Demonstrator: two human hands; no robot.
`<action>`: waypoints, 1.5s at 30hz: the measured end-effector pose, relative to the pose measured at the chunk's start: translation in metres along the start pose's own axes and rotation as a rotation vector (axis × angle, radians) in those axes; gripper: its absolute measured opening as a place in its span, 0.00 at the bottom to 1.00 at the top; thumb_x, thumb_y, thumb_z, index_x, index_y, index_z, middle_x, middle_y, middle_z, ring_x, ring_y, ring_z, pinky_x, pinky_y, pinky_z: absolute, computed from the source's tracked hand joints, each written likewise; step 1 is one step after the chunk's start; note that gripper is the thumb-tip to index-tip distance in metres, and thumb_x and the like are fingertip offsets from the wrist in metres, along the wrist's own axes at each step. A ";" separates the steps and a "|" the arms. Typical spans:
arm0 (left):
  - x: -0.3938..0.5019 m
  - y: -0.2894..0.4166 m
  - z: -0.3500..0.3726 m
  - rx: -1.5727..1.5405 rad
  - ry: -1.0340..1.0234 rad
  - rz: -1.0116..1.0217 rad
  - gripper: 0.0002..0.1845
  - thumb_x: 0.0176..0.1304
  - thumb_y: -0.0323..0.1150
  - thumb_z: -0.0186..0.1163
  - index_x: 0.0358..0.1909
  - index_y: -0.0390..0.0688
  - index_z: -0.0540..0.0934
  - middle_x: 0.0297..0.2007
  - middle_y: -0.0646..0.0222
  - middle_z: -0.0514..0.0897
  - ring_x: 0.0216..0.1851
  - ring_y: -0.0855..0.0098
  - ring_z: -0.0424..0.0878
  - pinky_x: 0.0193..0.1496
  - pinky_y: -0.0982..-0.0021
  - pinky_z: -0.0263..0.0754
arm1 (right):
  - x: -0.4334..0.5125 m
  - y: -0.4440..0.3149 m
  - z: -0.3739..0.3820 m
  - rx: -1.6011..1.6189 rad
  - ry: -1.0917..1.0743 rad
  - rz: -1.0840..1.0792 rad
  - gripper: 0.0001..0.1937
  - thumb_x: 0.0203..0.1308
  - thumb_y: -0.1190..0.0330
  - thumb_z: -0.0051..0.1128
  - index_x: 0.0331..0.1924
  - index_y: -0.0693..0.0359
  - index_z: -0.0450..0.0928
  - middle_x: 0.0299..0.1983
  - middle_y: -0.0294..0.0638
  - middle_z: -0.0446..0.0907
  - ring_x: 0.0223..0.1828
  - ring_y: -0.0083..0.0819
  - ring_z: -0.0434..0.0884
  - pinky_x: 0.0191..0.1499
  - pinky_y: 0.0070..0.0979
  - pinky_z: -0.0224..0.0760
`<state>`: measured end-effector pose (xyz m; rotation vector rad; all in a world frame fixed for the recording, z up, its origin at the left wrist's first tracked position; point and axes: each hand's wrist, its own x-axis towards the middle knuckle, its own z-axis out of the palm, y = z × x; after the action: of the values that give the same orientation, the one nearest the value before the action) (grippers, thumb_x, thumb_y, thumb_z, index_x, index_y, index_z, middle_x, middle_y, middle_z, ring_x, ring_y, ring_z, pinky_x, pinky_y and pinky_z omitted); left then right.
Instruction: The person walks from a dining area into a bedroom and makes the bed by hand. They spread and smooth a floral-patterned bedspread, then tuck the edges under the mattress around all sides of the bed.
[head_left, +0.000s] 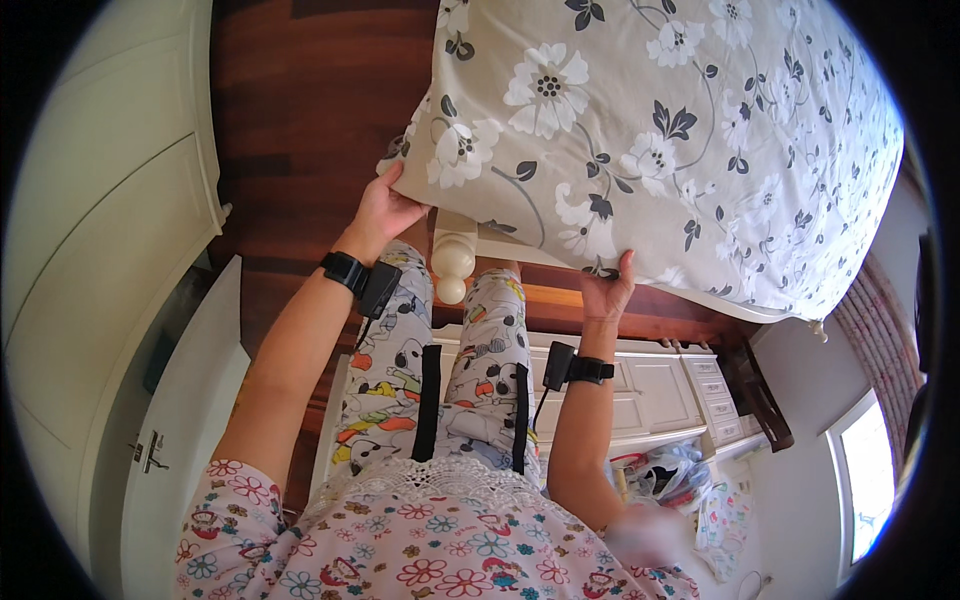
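Observation:
A beige bed sheet (637, 112) printed with white flowers and dark leaves is spread over the bed in the upper right. At its near left corner, my left hand (390, 210) grips the fabric, thumb on top and fingers underneath. My right hand (607, 289) holds the sheet's near edge further right, the thumb upright and the fingers partly hidden by the cloth. Between the hands, a cream bedpost with a rounded knob (453, 259) shows below the sheet. Both wrists wear black straps with small black boxes.
A cream wardrobe (112, 187) curves along the left, above a white door (184, 375) with a handle. Dark reddish wooden floor (315, 97) lies beside the bed. Behind my legs are white cabinets (652, 390) and plastic bags (675, 472). A curtain (874, 322) and window are at right.

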<state>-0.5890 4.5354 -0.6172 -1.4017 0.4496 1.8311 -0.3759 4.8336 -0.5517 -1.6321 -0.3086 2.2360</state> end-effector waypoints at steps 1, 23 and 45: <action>0.001 0.001 -0.002 -0.038 0.042 0.066 0.22 0.72 0.40 0.49 0.64 0.44 0.65 0.58 0.65 0.75 0.62 0.65 0.69 0.65 0.57 0.62 | 0.001 0.005 -0.001 0.042 -0.022 0.047 0.29 0.60 0.58 0.61 0.63 0.57 0.66 0.63 0.38 0.70 0.65 0.40 0.67 0.67 0.48 0.56; -0.012 0.049 -0.082 0.928 0.113 0.390 0.13 0.68 0.41 0.57 0.49 0.48 0.80 0.43 0.82 0.80 0.47 0.83 0.71 0.55 0.79 0.57 | 0.014 0.048 -0.019 0.284 0.101 0.197 0.29 0.61 0.55 0.59 0.63 0.60 0.66 0.63 0.41 0.70 0.65 0.41 0.67 0.69 0.47 0.53; -0.066 -0.206 0.030 -0.242 0.282 -0.291 0.21 0.73 0.46 0.39 0.48 0.42 0.76 0.47 0.66 0.78 0.58 0.62 0.68 0.68 0.54 0.57 | -0.030 0.034 0.012 0.239 -0.238 0.303 0.26 0.63 0.61 0.54 0.63 0.62 0.65 0.64 0.45 0.68 0.67 0.42 0.64 0.70 0.44 0.50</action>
<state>-0.4477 4.6636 -0.5110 -1.7994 0.1525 1.4948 -0.3849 4.7911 -0.5344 -1.3642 0.1558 2.5800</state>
